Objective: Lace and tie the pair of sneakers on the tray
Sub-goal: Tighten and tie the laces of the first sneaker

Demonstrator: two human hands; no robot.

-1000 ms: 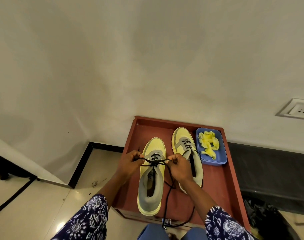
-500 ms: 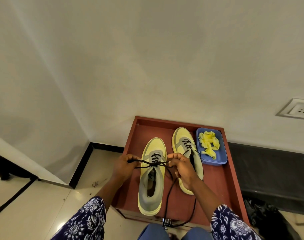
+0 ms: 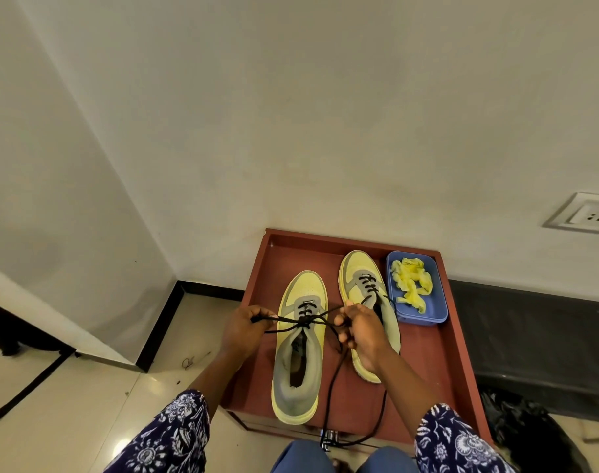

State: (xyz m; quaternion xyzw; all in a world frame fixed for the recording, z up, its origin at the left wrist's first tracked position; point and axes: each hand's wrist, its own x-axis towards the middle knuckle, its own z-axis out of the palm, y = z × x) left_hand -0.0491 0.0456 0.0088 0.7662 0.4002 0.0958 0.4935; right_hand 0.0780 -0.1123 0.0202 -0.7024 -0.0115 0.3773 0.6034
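Note:
Two yellow and grey sneakers stand on a red-brown tray point(image 3: 438, 363), toes toward the wall. On the left sneaker point(image 3: 300, 346) a black lace point(image 3: 301, 322) crosses over the tongue. My left hand point(image 3: 245, 331) pinches one lace end at the shoe's left side. My right hand point(image 3: 361, 327) grips the other lace strand, which trails down past the tray's front edge. The right sneaker point(image 3: 363, 285) is partly laced in black, and my right hand covers its rear part.
A blue box point(image 3: 438, 315) with crumpled yellow laces point(image 3: 410, 279) sits in the tray's far right corner. The tray stands against a white wall with a socket point(image 3: 590, 216) at right. Tiled floor lies to the left, a dark bag point(image 3: 530, 435) at lower right.
Both hands have drawn outward from the left sneaker, pulling the crossed lace strands taut and wider. The right hand lifted slightly toward the right sneaker.

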